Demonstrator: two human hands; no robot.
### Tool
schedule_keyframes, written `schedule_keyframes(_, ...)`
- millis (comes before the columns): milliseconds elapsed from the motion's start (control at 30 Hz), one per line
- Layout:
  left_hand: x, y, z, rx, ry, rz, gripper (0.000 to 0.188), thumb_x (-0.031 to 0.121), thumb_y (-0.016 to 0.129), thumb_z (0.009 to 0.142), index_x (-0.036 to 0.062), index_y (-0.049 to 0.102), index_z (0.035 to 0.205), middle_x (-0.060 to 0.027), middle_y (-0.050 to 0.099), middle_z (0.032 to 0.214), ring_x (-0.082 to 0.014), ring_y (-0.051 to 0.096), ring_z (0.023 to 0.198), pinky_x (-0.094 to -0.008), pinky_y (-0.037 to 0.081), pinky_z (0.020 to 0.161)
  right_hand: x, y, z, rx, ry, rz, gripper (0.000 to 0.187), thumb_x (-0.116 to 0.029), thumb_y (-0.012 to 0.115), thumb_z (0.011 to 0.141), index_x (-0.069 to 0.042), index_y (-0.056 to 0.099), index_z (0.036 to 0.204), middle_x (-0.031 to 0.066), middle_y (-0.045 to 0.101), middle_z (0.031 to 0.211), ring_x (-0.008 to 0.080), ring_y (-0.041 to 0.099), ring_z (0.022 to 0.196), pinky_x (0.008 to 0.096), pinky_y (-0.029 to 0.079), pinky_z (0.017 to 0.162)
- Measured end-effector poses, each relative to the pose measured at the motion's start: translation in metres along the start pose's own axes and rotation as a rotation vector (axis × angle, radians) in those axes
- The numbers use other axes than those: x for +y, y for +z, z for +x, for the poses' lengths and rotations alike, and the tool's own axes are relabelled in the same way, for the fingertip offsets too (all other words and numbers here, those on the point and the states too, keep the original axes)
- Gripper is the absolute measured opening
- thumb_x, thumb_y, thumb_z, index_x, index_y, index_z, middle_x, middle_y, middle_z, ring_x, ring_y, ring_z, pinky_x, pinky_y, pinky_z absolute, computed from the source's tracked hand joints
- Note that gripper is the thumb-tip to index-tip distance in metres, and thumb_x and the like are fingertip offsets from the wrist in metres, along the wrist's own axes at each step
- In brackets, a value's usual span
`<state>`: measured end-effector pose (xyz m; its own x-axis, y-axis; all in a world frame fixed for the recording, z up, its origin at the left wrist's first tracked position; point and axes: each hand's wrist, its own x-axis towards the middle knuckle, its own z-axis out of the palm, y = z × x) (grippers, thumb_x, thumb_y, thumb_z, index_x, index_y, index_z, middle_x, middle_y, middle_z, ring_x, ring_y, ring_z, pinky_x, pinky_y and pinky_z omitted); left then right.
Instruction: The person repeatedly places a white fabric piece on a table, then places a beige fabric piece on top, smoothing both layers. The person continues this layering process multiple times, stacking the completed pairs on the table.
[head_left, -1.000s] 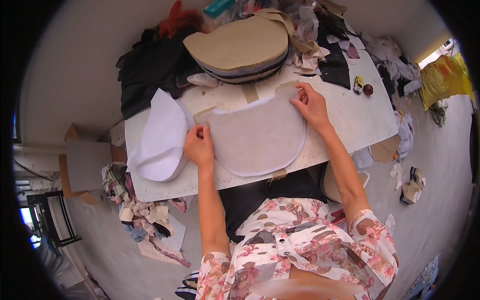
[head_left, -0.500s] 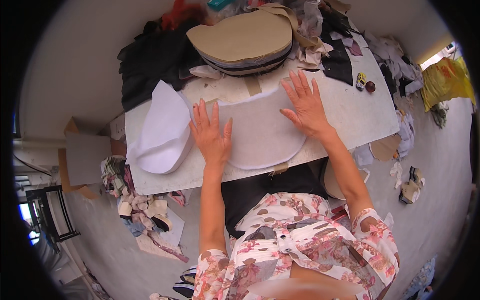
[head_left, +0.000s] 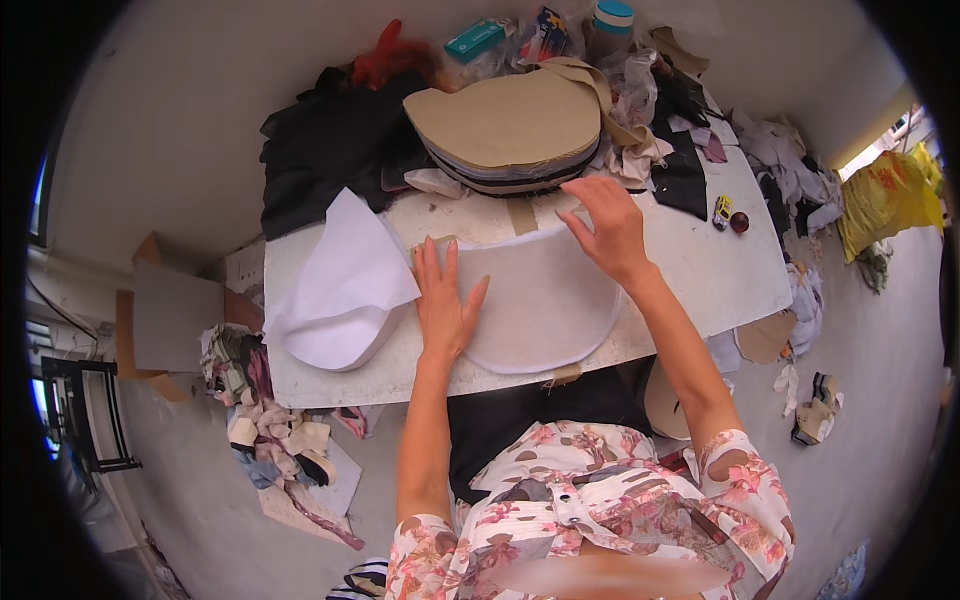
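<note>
- The work in hand looked like laying and smoothing a thin grey-beige panel (head_left: 540, 300) over a white layer that showed as a pale rim; that was a judgement.
- The panel lay on the worn white table (head_left: 700, 265), near the edge at the person's lap, its rounded side toward the body.
- The left hand (head_left: 445, 310) rested over the panel's left end, fingers spread and relaxed, grasping nothing.
- The right hand (head_left: 612, 235) was at the far right corner, thumb and fingers parted, clenching nothing visible — whether the fingertips touched the cloth, I could not tell.
- The next move seemed to call for light, flat pressure and matched edges.
- Materials varied: smooth, bent white sheets (head_left: 335, 285) at left; beyond, a thick stack of tan-topped curved panels (head_left: 510, 115) — frayed at the layered edge — beside limp black cloth (head_left: 335, 150).
</note>
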<state>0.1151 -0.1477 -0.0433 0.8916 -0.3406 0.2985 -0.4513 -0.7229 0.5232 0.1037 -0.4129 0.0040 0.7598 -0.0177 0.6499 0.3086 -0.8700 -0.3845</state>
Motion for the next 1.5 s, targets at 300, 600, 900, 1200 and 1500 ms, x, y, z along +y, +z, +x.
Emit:
schedule_keyframes(300, 0.03, -0.015, 0.018, 0.346, 0.022, -0.489, 0.03, 0.025, 0.057, 0.093, 0.0025, 0.062, 0.113, -0.0152, 0.061, 0.12, -0.0323, 0.055, 0.116, -0.0414, 0.042, 0.097, 0.0, 0.075, 0.116, -0.177, -0.042, -0.047, 0.008, -0.014, 0.071, 0.074, -0.007, 0.067, 0.077, 0.0091, 0.065, 0.078, 0.0296, 0.061, 0.084, 0.0429, 0.048, 0.073)
schedule_keyframes(600, 0.007, 0.008, 0.084, -0.147, -0.677, -1.849, 0.053, 0.042, 0.059, 0.093, 0.001, 0.052, 0.125, -0.0147, 0.06, 0.119, -0.0208, 0.057, 0.111, -0.0347, 0.049, 0.087, -0.03, 0.034, 0.09, -0.268, -0.25, 0.043, 0.007, -0.012, 0.064, 0.075, -0.005, 0.064, 0.076, 0.0099, 0.062, 0.076, 0.031, 0.06, 0.078, 0.0427, 0.048, 0.068)
schedule_keyframes(900, 0.018, -0.023, 0.112, 0.364, -0.298, -0.942, 0.024, 0.021, 0.069, 0.088, 0.0023, 0.069, 0.104, -0.0014, 0.07, 0.094, -0.0164, 0.065, 0.083, -0.0275, 0.049, 0.076, -0.055, 0.032, 0.102, -0.189, -0.437, 0.278, 0.025, -0.005, 0.063, 0.071, -0.009, 0.062, 0.096, 0.0063, 0.064, 0.091, 0.0325, 0.059, 0.093, 0.045, 0.043, 0.091)
schedule_keyframes(1200, 0.039, -0.072, 0.084, 0.539, 0.067, -0.64, 0.017, 0.014, 0.069, 0.089, 0.003, 0.07, 0.102, -0.0005, 0.07, 0.091, -0.0088, 0.06, 0.082, -0.0241, 0.047, 0.074, 0.009, -0.023, 0.139, -0.59, -0.281, -0.167, 0.017, -0.004, 0.066, 0.072, -0.009, 0.066, 0.089, 0.008, 0.066, 0.095, 0.0265, 0.057, 0.103, 0.0495, 0.032, 0.106)
schedule_keyframes(1500, 0.018, -0.088, 0.055, 0.47, -0.106, -1.09, 0.026, 0.022, 0.061, 0.095, -0.0006, 0.065, 0.107, -0.0014, 0.067, 0.098, -0.0066, 0.06, 0.086, -0.0205, 0.047, 0.079, 0.011, -0.077, 0.062, -0.183, 0.327, 0.846, 0.021, -0.021, 0.069, 0.088, -0.003, 0.066, 0.098, -0.0038, 0.062, 0.085, 0.0044, 0.053, 0.081, 0.0212, 0.044, 0.075)
